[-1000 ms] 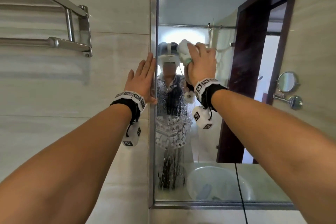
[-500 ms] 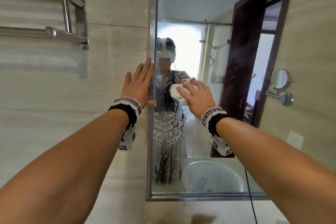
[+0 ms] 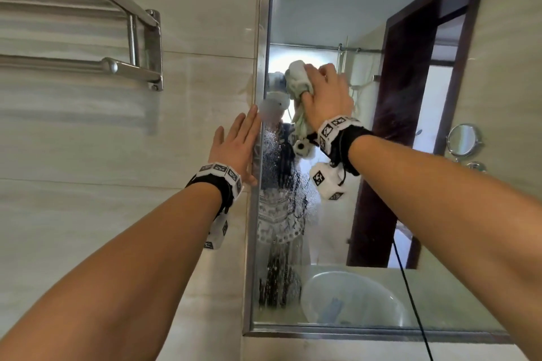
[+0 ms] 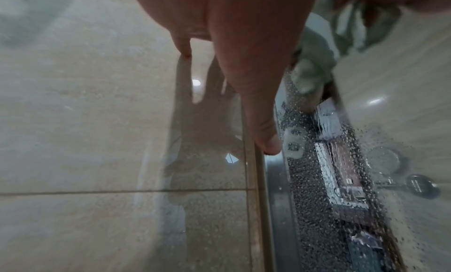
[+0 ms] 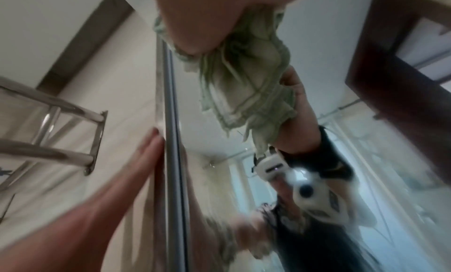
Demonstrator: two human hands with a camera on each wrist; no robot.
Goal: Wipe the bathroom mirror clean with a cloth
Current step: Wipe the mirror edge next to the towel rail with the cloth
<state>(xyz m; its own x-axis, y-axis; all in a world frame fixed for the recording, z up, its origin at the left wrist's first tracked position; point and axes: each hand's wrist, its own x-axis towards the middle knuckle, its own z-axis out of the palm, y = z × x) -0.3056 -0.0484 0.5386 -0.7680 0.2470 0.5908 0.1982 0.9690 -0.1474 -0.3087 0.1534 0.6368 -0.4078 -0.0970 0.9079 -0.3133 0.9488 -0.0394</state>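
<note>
My left hand [image 3: 234, 143] is closest in, fingers straight and together, flat on the wall tile [image 3: 123, 208] right beside the mirror's steel frame [image 3: 259, 73], so it's just bracing. Past it, my right hand [image 3: 327, 97] has its fingers curled round the bunched pale-green cloth [image 3: 299, 79], pressed to the mirror [image 3: 337, 9] up high. The droplet streak [image 3: 281, 184] sits straight below the cloth, running top to bottom, so I reckon the right hand drags down.

Left hand [image 3: 234, 146] flat; right hand [image 3: 328, 97] curled, gripping.
</note>
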